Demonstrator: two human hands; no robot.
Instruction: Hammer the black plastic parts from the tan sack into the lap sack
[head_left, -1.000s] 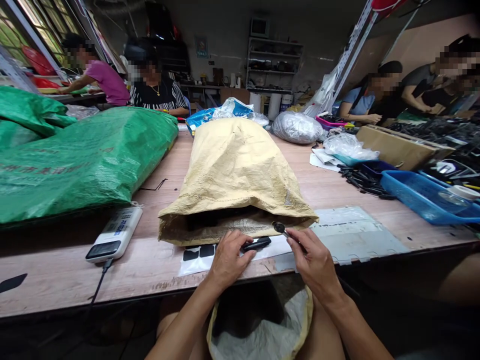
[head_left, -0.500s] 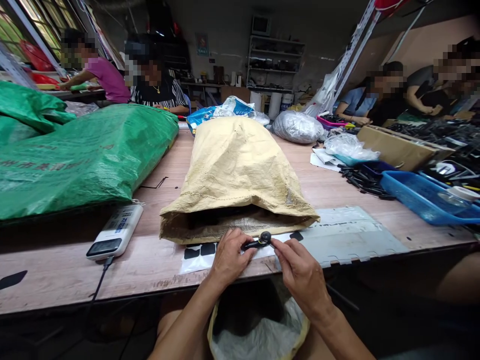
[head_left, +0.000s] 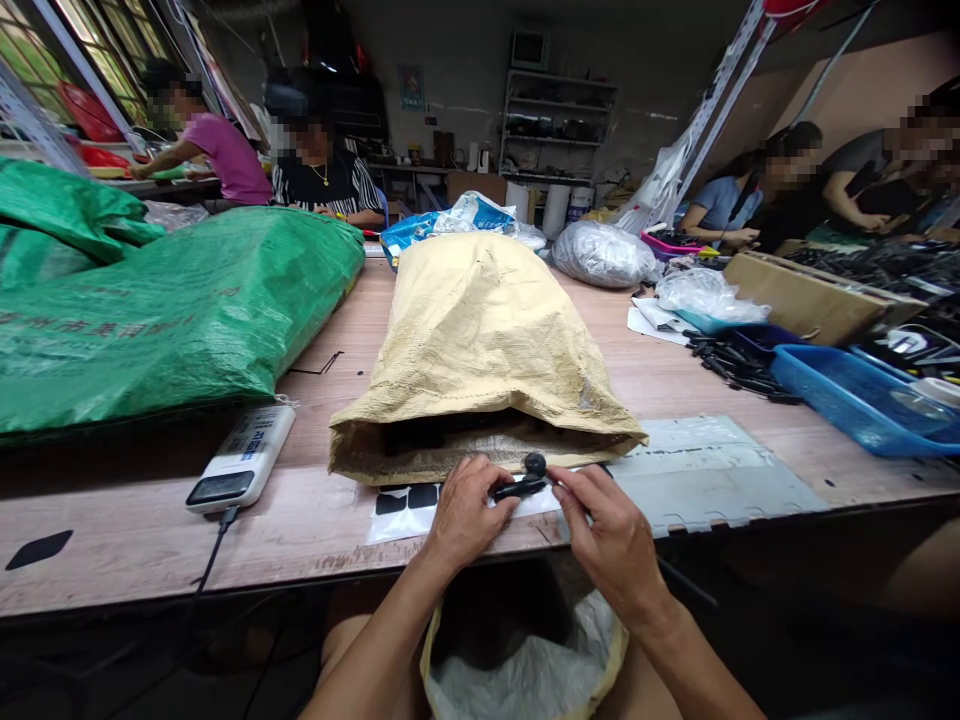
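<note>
My left hand [head_left: 466, 507] is closed around a small black part [head_left: 521, 487], a short rod with a round knob at its far end. Beside that knob, my right hand [head_left: 604, 515] is closed in a pinch; whatever lies between its fingertips is too small to make out. Both hands are over the table edge, just in front of the open mouth of a yellow woven sack [head_left: 480, 330], whose inside is dark. Under the hands lies a white sheet with black stickers [head_left: 390, 503]. Below, between my forearms, a second woven sack [head_left: 525, 665] hangs open.
A green woven sack [head_left: 187, 310] and a white power bank [head_left: 244, 460] with a cable are on the left. On the right are a grey flat sheet [head_left: 720, 470], a blue tray [head_left: 855, 405] and loose black parts [head_left: 735, 365]. Several people work across the table.
The view has shifted slightly. A yellow ring visible by the knob earlier no longer shows. My right fingertips are a little farther from the knob; the left hand keeps its grip.
</note>
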